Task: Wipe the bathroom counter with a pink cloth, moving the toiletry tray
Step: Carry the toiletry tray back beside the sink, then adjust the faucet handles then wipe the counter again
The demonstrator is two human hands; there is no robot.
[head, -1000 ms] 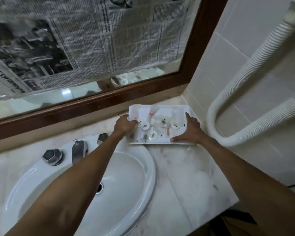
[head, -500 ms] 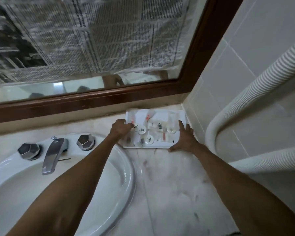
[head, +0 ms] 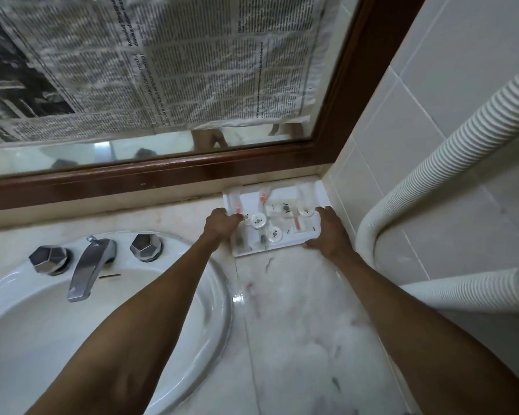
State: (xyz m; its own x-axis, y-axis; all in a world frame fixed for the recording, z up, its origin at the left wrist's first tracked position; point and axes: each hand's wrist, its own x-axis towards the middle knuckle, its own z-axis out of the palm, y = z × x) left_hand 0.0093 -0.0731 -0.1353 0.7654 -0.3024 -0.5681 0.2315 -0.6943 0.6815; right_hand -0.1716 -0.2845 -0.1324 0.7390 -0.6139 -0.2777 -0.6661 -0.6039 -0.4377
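A white toiletry tray [head: 282, 195] holding small round-capped bottles and sachets sits in the counter's back right corner, against the mirror frame and the tiled wall. My left hand [head: 221, 224] grips its left rim, thumb over the edge. My right hand [head: 327, 232] holds the right rim, with the thumb at the front corner. The marble counter [head: 297, 324] shows dark streaks in front of the tray. No pink cloth is in view.
A white sink [head: 192, 339] fills the left, with a chrome faucet [head: 87, 268] and two faceted knobs [head: 48, 259] [head: 146, 247]. Above is a wood-framed mirror [head: 162, 172] covered with newspaper. A white corrugated hose [head: 432, 175] curves along the right tiled wall.
Both hands have slid the tray away from the sink's edge and back into the corner by the wall. The view has tilted and moved closer.
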